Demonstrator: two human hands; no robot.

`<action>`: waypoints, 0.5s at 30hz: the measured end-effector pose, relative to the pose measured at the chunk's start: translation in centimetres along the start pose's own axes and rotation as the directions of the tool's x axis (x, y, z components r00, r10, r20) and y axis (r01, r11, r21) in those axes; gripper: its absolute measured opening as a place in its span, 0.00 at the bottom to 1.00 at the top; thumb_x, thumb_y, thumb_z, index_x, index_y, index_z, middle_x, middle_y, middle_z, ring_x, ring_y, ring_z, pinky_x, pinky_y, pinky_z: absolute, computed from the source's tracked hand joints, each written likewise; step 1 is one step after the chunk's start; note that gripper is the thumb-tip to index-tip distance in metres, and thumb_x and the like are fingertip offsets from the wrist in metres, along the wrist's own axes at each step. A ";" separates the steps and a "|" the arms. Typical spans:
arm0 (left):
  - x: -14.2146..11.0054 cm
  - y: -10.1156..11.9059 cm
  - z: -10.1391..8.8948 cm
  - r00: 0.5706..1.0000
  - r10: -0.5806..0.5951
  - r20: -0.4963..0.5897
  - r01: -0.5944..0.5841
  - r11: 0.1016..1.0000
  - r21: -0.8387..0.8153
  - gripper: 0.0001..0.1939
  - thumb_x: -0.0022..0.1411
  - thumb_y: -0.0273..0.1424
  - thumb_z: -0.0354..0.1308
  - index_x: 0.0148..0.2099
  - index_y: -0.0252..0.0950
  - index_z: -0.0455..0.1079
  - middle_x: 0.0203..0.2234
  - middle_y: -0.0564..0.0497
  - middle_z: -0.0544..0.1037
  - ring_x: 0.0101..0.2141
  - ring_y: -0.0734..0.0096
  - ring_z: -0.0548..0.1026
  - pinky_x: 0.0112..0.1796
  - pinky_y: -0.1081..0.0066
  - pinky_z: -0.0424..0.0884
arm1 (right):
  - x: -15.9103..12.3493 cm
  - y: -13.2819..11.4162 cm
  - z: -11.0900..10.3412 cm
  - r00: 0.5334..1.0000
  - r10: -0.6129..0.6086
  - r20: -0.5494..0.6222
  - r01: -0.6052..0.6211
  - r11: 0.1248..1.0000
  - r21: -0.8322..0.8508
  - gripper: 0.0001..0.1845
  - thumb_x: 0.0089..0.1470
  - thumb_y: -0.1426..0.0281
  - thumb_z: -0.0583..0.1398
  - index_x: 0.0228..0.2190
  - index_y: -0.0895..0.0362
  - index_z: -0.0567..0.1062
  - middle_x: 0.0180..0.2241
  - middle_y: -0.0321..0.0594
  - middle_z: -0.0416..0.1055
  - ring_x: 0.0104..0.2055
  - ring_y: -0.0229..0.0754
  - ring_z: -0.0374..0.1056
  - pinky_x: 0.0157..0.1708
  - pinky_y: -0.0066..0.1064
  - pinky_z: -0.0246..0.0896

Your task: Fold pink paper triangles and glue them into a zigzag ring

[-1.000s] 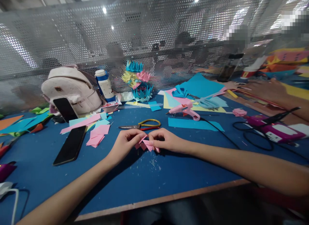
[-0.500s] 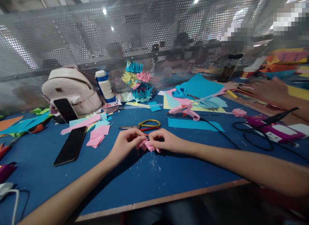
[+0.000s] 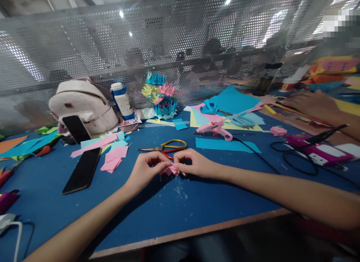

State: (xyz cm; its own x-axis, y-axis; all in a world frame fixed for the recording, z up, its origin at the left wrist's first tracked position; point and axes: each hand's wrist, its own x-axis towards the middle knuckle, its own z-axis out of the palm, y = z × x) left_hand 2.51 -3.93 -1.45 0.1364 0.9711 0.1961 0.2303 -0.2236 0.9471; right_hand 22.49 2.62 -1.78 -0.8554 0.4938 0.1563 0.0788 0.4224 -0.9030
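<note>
Between my two hands is a small pink folded paper piece with pointed edges, held just above the blue table. My left hand pinches its left side between thumb and fingers. On the other side, my right hand grips it, thumb pressed near the left thumb. Fingers cover much of the paper. Right behind my hands lies a pair of scissors with yellow and red handles. A stack of pink paper squares is left of my left hand. A pink glue gun rests beyond my right hand.
At left are a black phone, a white backpack and a bottle. Folded paper flowers stand by the perforated screen. At right are a blue paper strip, a purple power strip with cables, and another person's hand.
My fingers have pressed closer together over the pink paper, and a flap that stuck up between the thumbs is now folded down. The other person's hand has shifted slightly.
</note>
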 end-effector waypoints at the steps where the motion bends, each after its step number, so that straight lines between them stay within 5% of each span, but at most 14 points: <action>1: 0.0 0.0 0.1 1.000 0.003 0.006 -0.003 1.000 -0.005 0.09 0.56 0.33 0.64 0.29 0.32 0.77 0.23 0.49 0.78 0.24 0.73 0.72 0.27 0.74 0.67 | 0.0 -0.1 0.0 1.000 -0.008 -0.002 0.008 1.000 -0.013 0.18 0.61 0.60 0.58 0.25 0.59 0.71 0.21 0.33 0.67 0.23 0.33 0.64 0.24 0.23 0.58; 15: 0.2 0.4 -0.3 0.992 -0.064 0.110 0.061 0.998 0.035 0.10 0.57 0.35 0.64 0.32 0.31 0.77 0.23 0.49 0.77 0.22 0.75 0.70 0.25 0.75 0.65 | 0.2 -0.1 -0.4 0.995 -0.062 -0.076 0.058 0.997 -0.055 0.21 0.63 0.56 0.57 0.25 0.60 0.72 0.23 0.34 0.67 0.25 0.33 0.62 0.27 0.25 0.56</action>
State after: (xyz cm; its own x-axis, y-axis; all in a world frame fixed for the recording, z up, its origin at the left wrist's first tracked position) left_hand 2.32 -3.80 -0.99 0.2269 0.9682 0.1055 0.2716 -0.1669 0.9478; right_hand 22.50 2.98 -1.53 -0.8174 0.5229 0.2417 0.0571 0.4911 -0.8692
